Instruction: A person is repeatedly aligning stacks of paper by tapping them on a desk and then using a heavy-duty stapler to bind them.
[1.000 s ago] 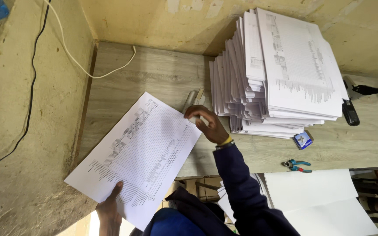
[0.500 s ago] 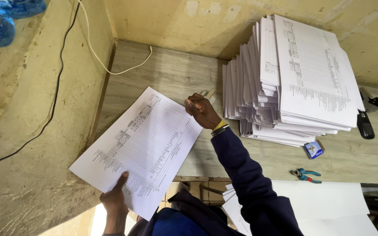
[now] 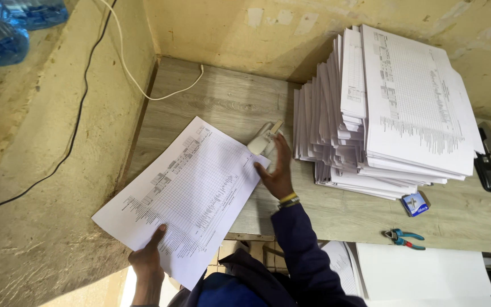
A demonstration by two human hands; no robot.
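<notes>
Our left hand (image 3: 148, 262) pinches the printed sheet (image 3: 186, 190); our right hand (image 3: 278, 170), fingers spread, reaches the stapler (image 3: 263, 140) just beyond.

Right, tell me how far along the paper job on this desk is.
Done, by the look of it: a tall stack of printed sets lies fanned on the desk. In hand: the left hand holds a printed sheet by its near edge, while the right hand rests at the sheet's far corner beside a grey stapler. Left: this sheet is not yet on the stack.
</notes>
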